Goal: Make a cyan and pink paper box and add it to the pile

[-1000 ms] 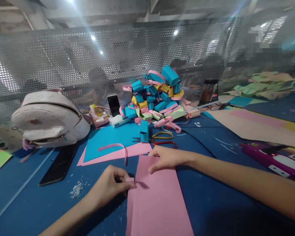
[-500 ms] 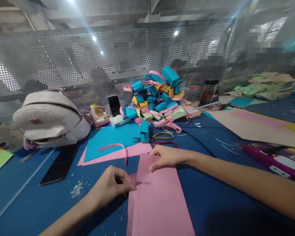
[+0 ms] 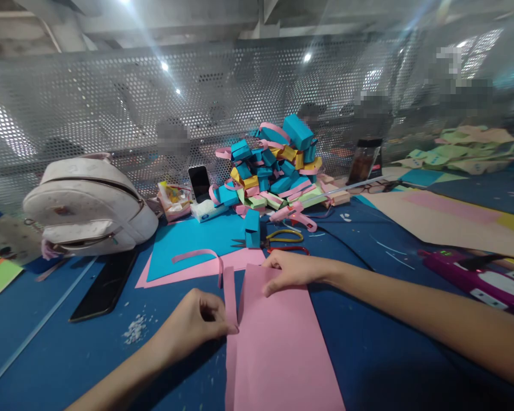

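A pink sheet of paper (image 3: 285,348) lies on the blue table in front of me. Along its left edge runs a narrow pink paper strip (image 3: 230,291), whose upper end stands apart from the sheet with a gap between them. My left hand (image 3: 203,314) is closed, pinching the strip between thumb and fingertips. At the top of the sheet my right hand (image 3: 293,271) grips the paper, thumb on its face and fingers curled by the upper edge. Just beyond are a curled pink strip (image 3: 197,254), scissors (image 3: 285,235) and a small folded blue paper box (image 3: 252,229).
Behind stands a heap of blue, yellow and pink paper pieces (image 3: 278,171) with a pink glue gun (image 3: 293,214) before it. A white backpack (image 3: 89,205) and black phone (image 3: 105,285) lie left. A purple power strip (image 3: 475,279) sits right.
The pink strip's upper end now stands up and away from the sheet, with a clear gap opened between them. Both hands have stayed almost in place.
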A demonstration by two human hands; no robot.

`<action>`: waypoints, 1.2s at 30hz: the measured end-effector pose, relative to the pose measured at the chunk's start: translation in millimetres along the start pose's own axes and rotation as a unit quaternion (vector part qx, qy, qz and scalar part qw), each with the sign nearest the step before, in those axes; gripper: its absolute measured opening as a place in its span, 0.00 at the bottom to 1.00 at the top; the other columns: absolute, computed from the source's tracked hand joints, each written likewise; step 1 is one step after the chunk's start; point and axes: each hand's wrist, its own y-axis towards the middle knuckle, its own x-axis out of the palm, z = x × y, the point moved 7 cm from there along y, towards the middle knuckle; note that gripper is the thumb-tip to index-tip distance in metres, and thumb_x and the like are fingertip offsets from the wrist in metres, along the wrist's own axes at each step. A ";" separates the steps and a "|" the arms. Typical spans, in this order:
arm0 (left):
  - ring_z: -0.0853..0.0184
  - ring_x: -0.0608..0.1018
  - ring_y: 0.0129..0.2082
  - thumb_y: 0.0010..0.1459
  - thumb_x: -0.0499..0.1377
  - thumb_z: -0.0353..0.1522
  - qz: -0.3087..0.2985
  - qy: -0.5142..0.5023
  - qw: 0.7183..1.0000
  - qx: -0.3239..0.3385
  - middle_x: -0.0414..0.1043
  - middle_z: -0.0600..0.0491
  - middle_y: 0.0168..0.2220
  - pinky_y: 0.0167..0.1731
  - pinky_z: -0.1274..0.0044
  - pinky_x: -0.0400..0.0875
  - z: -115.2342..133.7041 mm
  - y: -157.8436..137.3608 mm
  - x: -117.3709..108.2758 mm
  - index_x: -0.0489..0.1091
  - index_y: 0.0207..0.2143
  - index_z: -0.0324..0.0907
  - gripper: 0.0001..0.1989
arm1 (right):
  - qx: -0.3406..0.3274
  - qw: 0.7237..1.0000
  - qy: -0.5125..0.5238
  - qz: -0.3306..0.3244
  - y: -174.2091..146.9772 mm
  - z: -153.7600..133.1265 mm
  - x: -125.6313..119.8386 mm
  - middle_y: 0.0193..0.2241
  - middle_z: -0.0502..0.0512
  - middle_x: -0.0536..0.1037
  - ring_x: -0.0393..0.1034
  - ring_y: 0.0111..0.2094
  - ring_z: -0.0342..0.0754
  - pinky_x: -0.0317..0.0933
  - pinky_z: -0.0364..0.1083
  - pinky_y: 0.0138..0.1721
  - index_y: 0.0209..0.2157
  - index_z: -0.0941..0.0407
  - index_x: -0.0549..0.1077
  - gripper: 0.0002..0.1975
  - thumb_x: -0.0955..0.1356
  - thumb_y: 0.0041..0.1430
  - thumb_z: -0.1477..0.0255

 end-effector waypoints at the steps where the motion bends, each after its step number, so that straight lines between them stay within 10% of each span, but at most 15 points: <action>1: 0.72 0.66 0.19 0.49 0.66 0.39 -0.004 -0.005 1.000 -0.001 0.67 0.57 0.18 0.22 0.80 0.57 0.7 -0.5 0.2 0.71 0.19 0.37 0.15 | 0.001 1.000 -0.002 0.000 0.1 0.8 -0.4 0.27 0.52 0.76 0.69 0.28 0.46 0.61 0.40 0.27 0.29 0.61 0.77 0.20 0.76 0.42 0.58; 14: 0.74 0.64 0.20 0.50 0.64 0.36 -0.006 -0.042 0.999 -0.008 0.64 0.59 0.19 0.24 0.81 0.56 0.3 2.0 -1.8 0.69 0.24 0.37 0.10 | -0.014 0.999 -0.033 0.026 3.4 2.8 -7.3 0.22 0.46 0.66 0.59 0.22 0.39 0.50 0.38 0.21 0.26 0.60 0.71 0.21 0.74 0.47 0.55; 36: 0.69 0.73 0.28 0.52 0.64 0.35 -0.007 -0.021 0.999 0.032 0.75 0.53 0.26 0.31 0.79 0.63 10.0 -2.5 -1.4 0.76 0.26 0.38 0.09 | -0.007 1.000 0.029 -0.004 2.1 5.0 -4.5 0.27 0.50 0.75 0.68 0.25 0.43 0.61 0.40 0.27 0.31 0.61 0.75 0.19 0.75 0.46 0.59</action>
